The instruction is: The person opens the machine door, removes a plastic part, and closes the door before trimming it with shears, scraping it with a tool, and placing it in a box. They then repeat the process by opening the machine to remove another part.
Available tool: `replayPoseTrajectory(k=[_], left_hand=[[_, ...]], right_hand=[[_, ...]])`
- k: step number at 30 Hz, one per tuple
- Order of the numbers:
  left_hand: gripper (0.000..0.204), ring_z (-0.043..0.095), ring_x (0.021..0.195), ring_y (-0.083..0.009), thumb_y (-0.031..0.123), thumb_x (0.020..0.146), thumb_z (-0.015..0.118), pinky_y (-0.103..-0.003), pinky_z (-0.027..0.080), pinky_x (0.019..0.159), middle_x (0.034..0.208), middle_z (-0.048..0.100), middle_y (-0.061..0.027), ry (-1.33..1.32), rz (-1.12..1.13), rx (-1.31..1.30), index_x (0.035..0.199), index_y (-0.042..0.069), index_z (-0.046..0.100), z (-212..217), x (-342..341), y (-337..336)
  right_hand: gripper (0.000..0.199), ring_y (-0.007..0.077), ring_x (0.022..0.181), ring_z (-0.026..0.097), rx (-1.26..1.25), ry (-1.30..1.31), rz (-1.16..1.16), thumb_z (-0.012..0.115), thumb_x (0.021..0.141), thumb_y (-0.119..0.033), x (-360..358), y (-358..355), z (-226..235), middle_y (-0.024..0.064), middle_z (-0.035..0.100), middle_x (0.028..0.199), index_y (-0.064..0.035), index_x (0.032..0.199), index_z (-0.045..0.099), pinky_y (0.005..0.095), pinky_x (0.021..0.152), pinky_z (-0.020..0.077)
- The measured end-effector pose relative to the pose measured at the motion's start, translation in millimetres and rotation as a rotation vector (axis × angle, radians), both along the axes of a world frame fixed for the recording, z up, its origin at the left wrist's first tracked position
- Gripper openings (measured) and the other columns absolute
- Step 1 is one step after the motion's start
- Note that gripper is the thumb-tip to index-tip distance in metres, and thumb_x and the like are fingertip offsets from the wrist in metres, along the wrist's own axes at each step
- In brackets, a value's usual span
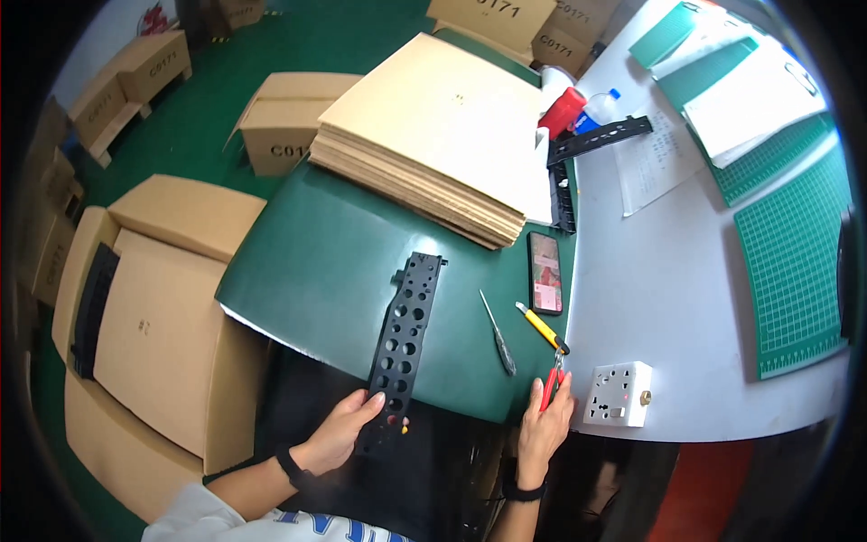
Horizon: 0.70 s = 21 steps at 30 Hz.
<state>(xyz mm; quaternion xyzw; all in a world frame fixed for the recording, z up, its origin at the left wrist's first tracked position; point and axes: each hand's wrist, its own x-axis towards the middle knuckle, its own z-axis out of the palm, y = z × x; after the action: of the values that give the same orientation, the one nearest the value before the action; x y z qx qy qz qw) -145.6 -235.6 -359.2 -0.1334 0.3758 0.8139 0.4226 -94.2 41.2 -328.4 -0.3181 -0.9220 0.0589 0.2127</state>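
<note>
My left hand (346, 432) grips the lower end of a long black plastic part (400, 352) with rows of round holes. The part's far end reaches over the green table top. At the table's right front edge, my right hand (545, 426) is closed around red-handled pliers (554, 384), their metal jaws pointing away from me. Just beyond the jaws lies a yellow utility knife (543, 328). A thin screwdriver (498, 334) with a dark handle rests to the left of the knife.
A phone (545, 273) lies beyond the knife. Flat cardboard sheets (433, 117) are stacked at the back. An open carton (163, 339) stands at left, a white power socket (618, 395) at right. More black parts (601, 138) lie near a bottle (600, 110). Green cutting mats (799, 262) cover the grey table.
</note>
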Motion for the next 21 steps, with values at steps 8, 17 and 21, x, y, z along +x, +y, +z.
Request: replayPoseTrajectory(k=[8,17,21], left_hand=[[0.063,0.046,0.047,-0.0176,0.054,0.097,0.035,-0.027,0.038,0.045,0.065,0.054,-0.0100,-0.176,-0.092,0.467,0.101,-0.004,0.059,-50,-12,-36],[0.059,0.039,0.041,-0.0108,0.057,0.089,0.057,-0.023,0.031,0.041,0.054,0.045,-0.0039,-0.301,-0.146,0.719,0.088,-0.002,0.053,-67,-6,-44],[0.059,0.039,0.039,-0.0110,0.056,0.090,0.055,-0.023,0.030,0.040,0.052,0.045,-0.0044,-0.333,-0.166,0.801,0.085,-0.002,0.052,-81,0,-48]], right_hand=[[0.060,0.0377,0.093,0.053,0.082,-0.115,-0.185,0.059,0.092,-0.041,-38,17,-34,0.0215,0.054,0.100,0.0024,0.131,0.046,0.0463,0.078,0.0463],[0.063,0.0406,0.113,0.048,0.032,-0.065,-0.142,0.062,0.090,-0.041,-38,5,-39,0.0244,0.048,0.122,0.0055,0.130,0.046,0.0476,0.094,0.0441],[0.053,0.0427,0.122,0.042,0.053,-0.043,-0.104,0.057,0.095,-0.032,-38,3,-42,0.0280,0.045,0.128,0.0069,0.130,0.047,0.0485,0.103,0.0376]])
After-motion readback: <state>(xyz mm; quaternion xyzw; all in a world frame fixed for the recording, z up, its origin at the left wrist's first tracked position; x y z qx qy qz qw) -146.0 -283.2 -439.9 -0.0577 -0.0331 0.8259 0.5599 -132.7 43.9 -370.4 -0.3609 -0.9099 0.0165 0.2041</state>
